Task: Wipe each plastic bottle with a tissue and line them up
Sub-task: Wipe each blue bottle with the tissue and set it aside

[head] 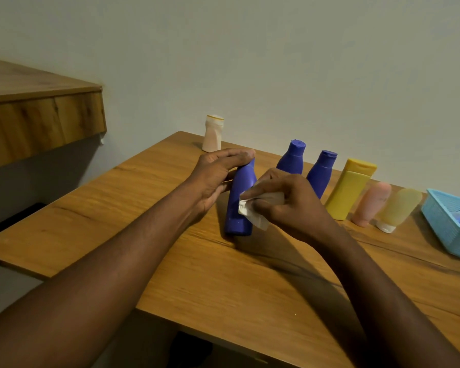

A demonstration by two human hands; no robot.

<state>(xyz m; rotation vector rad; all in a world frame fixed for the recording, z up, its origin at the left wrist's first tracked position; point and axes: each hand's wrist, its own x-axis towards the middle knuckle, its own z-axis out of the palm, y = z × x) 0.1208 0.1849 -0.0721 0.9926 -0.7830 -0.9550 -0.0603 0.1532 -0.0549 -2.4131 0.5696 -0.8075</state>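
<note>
Step in hand: wiping. The blue bottle (238,208) stands upright on the table (223,288), out in front of the row, and it is getting its rub-down right now.
Left hand: the left hand (215,176) steadies the bottle from above, fingers curled over the cap and gripping it.
Right hand: the right hand (295,205) pinches a crumpled tissue (252,212) between thumb and fingers, pressing it against the bottle's right flank at mid-body.
The row: a second blue bottle (291,159), a third blue bottle (322,172), a yellow bottle (349,189), a pink tube (372,203) and a pale yellow tube (398,208) stand side by side along the wall. They look done to me.
Waiting: a white bottle (213,134) stands alone at the far corner. Something blue lies in the light blue basket (444,229) on the right, and I can't tell what it is.
Next move: my guess is to work the tissue round the rest of the body, then set the bottle just left of the second blue one. That needs care, because the neighbours stand close and would tip easily.
</note>
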